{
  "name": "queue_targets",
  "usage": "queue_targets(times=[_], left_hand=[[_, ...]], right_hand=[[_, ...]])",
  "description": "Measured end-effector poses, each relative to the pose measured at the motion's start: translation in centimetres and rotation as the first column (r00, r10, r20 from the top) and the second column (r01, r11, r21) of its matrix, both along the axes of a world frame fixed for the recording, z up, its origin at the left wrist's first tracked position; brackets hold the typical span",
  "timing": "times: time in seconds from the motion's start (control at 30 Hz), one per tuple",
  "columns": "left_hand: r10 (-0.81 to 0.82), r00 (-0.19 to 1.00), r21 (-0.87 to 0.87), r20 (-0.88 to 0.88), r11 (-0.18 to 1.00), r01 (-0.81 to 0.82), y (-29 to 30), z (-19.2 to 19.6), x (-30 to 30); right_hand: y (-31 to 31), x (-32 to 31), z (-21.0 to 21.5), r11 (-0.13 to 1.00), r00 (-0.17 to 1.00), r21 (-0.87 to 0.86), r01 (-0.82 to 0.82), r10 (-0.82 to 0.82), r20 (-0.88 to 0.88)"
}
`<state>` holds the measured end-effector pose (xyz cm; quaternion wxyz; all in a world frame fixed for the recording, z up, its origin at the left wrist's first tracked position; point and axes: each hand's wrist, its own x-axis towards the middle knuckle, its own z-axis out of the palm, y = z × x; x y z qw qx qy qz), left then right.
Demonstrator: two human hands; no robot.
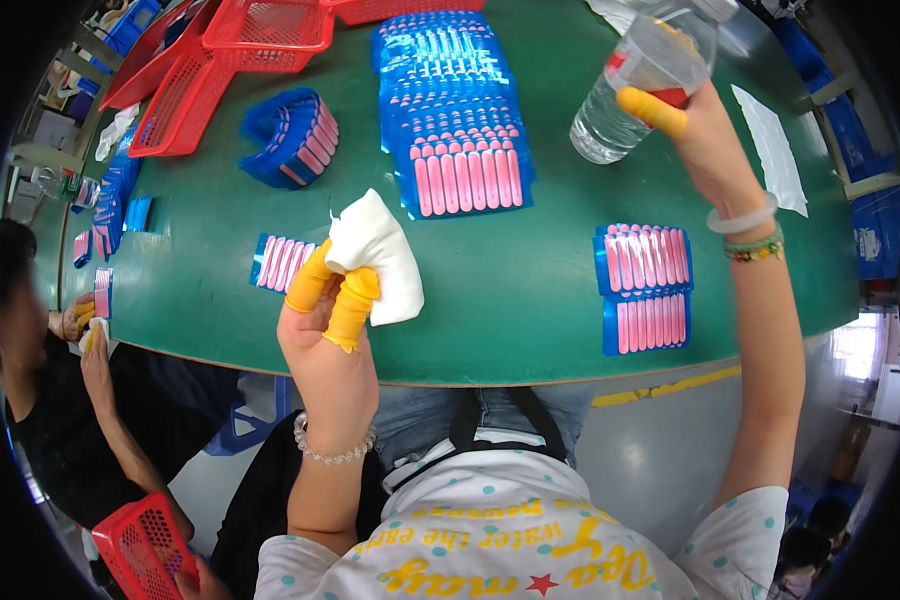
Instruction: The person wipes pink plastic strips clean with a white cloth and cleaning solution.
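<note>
My left hand (332, 345), with yellow finger cots on its thumb and finger, pinches a folded white cloth (382, 265) above the near part of the table. Just beyond it lies a small blue sheet with pink strips (282, 262), partly hidden by the hand and cloth. My right hand (712, 150) is wrapped round a clear plastic bottle (602, 122) at the far right. The bottle is tilted, its base toward the table's middle, and has clear liquid inside. A yellow cot covers the right thumb; fingers show blurred through the plastic.
Overlapping blue sheets with pink strips (465, 180) run up the green table (490, 310). A curled stack (295, 140) lies left, two more sheets (647, 290) right. Red baskets (175, 105) stand far left. A co-worker (80, 420) sits left, holding something white. White paper (770, 150) lies right.
</note>
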<state>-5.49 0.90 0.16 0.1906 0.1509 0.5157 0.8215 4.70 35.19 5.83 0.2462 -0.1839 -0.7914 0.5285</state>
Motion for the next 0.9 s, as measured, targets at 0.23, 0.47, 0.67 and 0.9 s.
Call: queue_targets(times=[0.23,0.47,0.67,0.9], left_hand=[[0.055,0.967,-0.275,-0.248,0.953,-0.125,-3.0,-0.9,-0.3],[-0.089,0.737,-0.418,-0.670,0.865,-0.276,-1.8,-0.4,-0.6],[-0.488,0.336,-0.592,-0.806,0.662,-0.459,-1.0,0.5,0.1],[-0.719,0.035,-0.670,-0.694,0.627,-0.397,-0.1,0.5,2.1]], right_hand=[[-8.4,7.9,3.3,0.712,0.934,0.698,0.073,-0.294,0.202],[-15.4,1.2,-3.7,0.542,0.923,0.787,-0.295,-0.053,0.382],[-19.9,7.3,-3.0,0.647,0.802,0.581,-0.493,0.080,0.592],[-20.7,8.9,-4.5,0.740,0.830,0.516,-0.432,0.103,0.548]])
